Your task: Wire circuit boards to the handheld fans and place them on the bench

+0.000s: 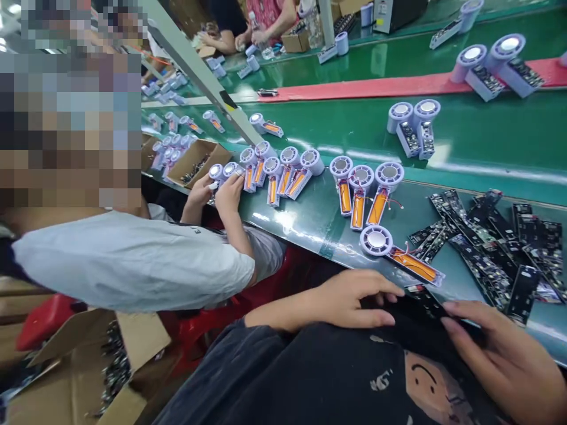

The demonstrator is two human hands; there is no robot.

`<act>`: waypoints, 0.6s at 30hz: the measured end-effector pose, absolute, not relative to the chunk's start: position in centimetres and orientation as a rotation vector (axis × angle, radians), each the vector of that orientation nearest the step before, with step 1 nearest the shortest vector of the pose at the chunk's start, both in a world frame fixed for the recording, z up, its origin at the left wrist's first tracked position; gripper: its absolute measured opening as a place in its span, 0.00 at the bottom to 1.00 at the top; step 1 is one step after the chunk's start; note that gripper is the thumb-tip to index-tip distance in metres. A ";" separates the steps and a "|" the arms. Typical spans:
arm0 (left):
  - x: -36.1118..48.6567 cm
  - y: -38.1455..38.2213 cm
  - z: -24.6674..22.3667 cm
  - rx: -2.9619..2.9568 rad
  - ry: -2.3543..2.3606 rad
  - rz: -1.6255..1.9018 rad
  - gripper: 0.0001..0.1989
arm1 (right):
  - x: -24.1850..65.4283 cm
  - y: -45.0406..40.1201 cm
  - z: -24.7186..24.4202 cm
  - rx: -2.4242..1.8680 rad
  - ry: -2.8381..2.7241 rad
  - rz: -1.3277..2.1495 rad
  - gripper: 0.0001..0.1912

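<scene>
Circuit board [423, 300] sits pinched between our left hand [341, 304] and right hand [500, 354], grip narrow. Spare boards [487, 254] lie heaped within reach on the belt [310, 239].

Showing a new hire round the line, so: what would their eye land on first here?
Pale lilac round fan housings wired to orange battery packs stand in rows along the glossy green conveyor belt at centre. A heap of black circuit boards lies to the right. At the bottom, the left hand and right hand meet over a black circuit board.
</scene>
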State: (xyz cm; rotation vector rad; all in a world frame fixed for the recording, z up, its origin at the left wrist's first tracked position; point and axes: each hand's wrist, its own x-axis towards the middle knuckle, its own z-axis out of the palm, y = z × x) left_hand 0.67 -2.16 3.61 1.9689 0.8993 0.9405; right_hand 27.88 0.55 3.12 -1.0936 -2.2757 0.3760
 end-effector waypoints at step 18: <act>-1.1 -1.7 0.8 1.099 1.124 1.310 0.12 | 22.1 2.9 1.6 -1.112 -2.509 0.082 0.14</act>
